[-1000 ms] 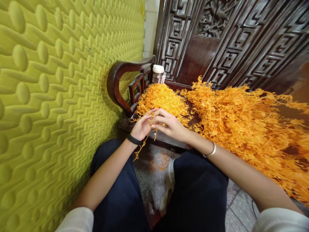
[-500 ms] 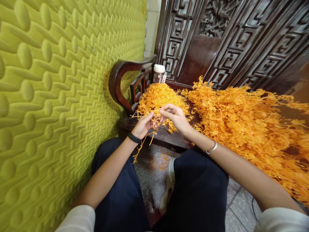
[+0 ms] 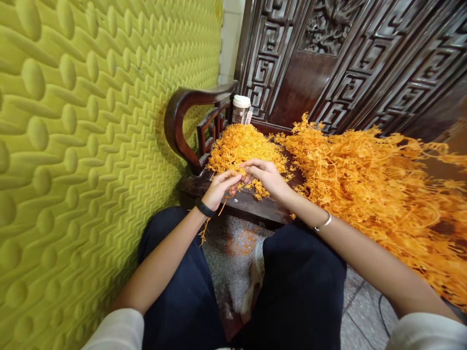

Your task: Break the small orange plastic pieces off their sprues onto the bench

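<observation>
My left hand (image 3: 220, 188) is closed on an orange plastic sprig (image 3: 223, 204), whose thin stem dangles below the palm toward my left knee. Against it, my right hand (image 3: 263, 175) pinches the upper end of the same sprig between thumb and fingers. The fingertips of both hands nearly meet, and they partly hide what lies between them. Just behind the hands is a heap of small orange plastic pieces (image 3: 248, 146) on the wooden seat (image 3: 251, 206). To the right spreads a much larger pile of long branching orange sprigs (image 3: 368, 189).
A jar with a white lid (image 3: 241, 109) stands behind the small heap. The curved wooden armrest (image 3: 178, 116) borders the seat on the left, beside a yellow padded wall (image 3: 91, 146). A carved wooden backrest (image 3: 292, 92) rises behind. Orange bits (image 3: 242, 242) lie on the floor.
My left hand has turned slightly and its fingers have drawn closer to the right fingertips. Less of the sprig's loose stems shows around the left hand now.
</observation>
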`<control>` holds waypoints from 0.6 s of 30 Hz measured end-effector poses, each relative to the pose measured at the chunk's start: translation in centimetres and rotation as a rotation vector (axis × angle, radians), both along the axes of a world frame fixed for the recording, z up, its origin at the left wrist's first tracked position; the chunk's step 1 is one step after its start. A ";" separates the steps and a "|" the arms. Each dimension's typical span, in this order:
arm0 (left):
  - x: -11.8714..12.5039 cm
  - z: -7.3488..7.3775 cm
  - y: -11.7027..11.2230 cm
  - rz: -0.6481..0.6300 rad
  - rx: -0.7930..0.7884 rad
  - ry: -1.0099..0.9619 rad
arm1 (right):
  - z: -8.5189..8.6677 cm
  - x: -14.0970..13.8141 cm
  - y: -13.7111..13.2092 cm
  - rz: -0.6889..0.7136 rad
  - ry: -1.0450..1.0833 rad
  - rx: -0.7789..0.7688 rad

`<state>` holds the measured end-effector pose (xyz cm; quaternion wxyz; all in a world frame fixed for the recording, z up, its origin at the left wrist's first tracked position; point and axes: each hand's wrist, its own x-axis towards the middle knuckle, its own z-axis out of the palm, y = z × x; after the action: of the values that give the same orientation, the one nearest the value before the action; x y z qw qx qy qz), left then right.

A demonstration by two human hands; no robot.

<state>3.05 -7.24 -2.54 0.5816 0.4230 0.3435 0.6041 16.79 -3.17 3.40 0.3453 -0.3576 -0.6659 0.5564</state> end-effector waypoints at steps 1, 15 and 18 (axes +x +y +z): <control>0.0 0.0 0.0 0.014 -0.002 0.013 | 0.0 0.0 0.0 0.004 -0.018 0.006; 0.3 -0.1 0.2 0.002 -0.009 0.110 | -0.6 0.7 0.6 -0.146 -0.235 0.228; 0.3 -0.2 0.1 -0.023 -0.019 0.114 | -0.6 0.7 0.6 -0.136 -0.293 0.289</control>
<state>3.35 -7.12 -2.74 0.5722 0.4549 0.3768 0.5689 17.54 -2.61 2.83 0.3294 -0.4254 -0.7562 0.3725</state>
